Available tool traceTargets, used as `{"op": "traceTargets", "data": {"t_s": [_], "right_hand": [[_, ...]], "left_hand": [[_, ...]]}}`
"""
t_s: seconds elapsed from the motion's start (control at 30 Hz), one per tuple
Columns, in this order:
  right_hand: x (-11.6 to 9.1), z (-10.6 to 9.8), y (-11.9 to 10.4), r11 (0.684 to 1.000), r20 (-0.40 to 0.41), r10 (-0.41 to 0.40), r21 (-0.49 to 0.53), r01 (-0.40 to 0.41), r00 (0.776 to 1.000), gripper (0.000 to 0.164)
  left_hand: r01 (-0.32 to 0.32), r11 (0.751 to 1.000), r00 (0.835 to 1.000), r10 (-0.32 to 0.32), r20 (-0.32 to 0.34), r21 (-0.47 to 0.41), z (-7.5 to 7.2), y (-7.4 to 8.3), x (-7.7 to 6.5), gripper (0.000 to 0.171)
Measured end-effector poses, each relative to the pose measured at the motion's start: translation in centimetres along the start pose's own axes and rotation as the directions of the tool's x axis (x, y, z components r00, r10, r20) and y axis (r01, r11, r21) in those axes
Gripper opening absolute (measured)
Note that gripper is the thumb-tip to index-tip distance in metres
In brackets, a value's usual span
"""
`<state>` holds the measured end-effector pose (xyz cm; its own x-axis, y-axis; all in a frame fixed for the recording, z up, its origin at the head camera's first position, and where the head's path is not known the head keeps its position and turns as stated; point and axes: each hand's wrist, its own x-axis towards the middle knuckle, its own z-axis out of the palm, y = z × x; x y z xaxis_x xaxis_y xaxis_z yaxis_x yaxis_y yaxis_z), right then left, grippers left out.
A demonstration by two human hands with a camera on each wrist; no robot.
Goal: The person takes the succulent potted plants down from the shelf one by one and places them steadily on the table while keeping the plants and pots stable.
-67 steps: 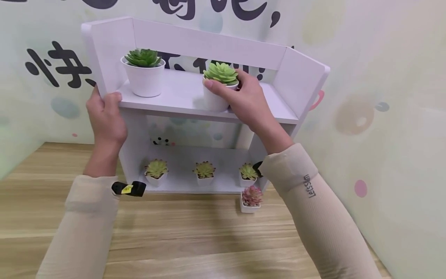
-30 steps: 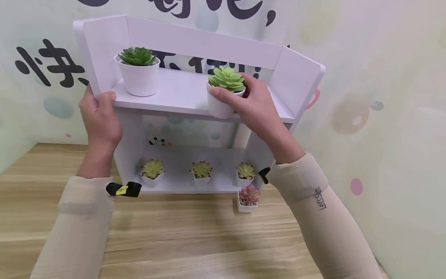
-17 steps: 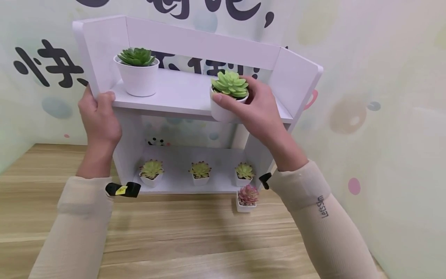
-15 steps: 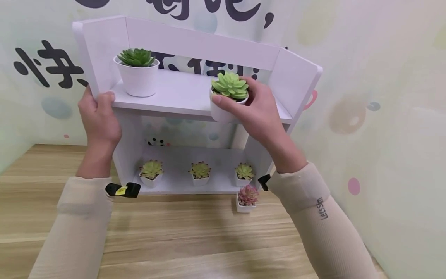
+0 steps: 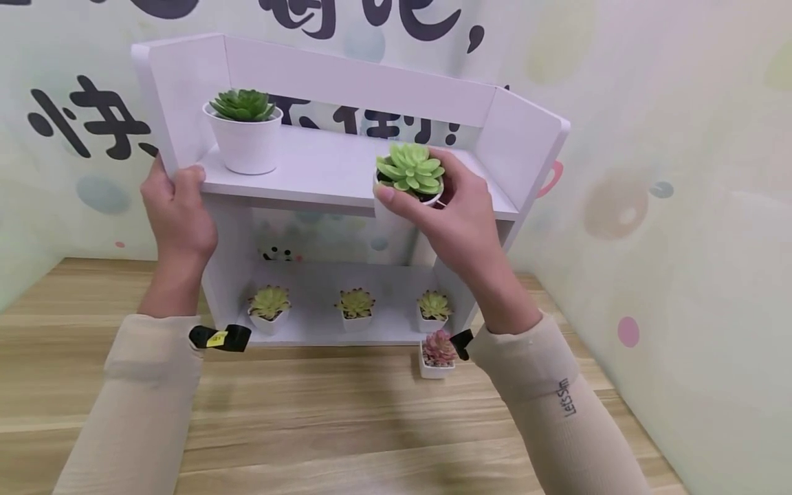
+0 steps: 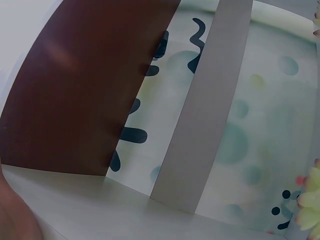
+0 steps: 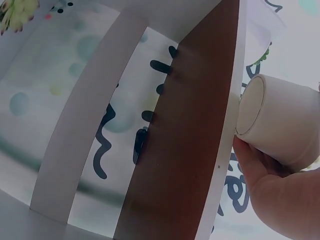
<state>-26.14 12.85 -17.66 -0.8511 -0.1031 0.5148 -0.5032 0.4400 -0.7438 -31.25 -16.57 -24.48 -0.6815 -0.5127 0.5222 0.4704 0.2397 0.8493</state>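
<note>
My right hand (image 5: 458,220) grips a white round pot (image 7: 280,120) by its sides, the thumb near the rim. A light green succulent (image 5: 411,168) grows in it. The pot is in front of the upper shelf's front edge, right of the middle, and its lower part overlaps the gap below in the head view. My left hand (image 5: 179,213) holds the left side of the white shelf unit (image 5: 346,201), thumb over the board's front edge. At the left on the upper shelf stands another white pot (image 5: 247,148) with a dark green succulent (image 5: 243,105).
On the lower shelf stand three small succulents in white square pots: left (image 5: 269,306), middle (image 5: 356,306) and right (image 5: 433,309). A red succulent (image 5: 438,354) stands on the wooden table (image 5: 322,426) before the unit. A printed wall (image 5: 668,124) rises behind and to the right.
My right hand has brought the light green succulent's pot forward off the upper shelf, slightly right and down. My left hand keeps its hold on the shelf unit.
</note>
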Motion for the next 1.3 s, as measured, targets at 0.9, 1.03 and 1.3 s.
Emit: {"op": "traceTargets", "data": {"t_s": [0.9,1.03,1.3], "right_hand": [[-4.9,1.6,1.9,0.995,0.067,-0.005,0.099,-0.002,0.998,0.051],[-5.6,1.9,2.3,0.991,0.082,0.014,0.128,-0.025,0.996,0.051],[-6.8,2.2,3.3,0.981,0.083,0.077,0.169,-0.091,0.994,0.053]], "left_hand": [[-0.005,1.0,1.0,0.005,0.001,-0.018,0.1,-0.1,0.0,0.046],[-0.005,1.0,1.0,0.005,-0.01,-0.016,0.1,-0.1,0.0,0.045],[-0.014,1.0,1.0,0.014,-0.004,-0.014,0.1,-0.1,0.0,0.046]]}}
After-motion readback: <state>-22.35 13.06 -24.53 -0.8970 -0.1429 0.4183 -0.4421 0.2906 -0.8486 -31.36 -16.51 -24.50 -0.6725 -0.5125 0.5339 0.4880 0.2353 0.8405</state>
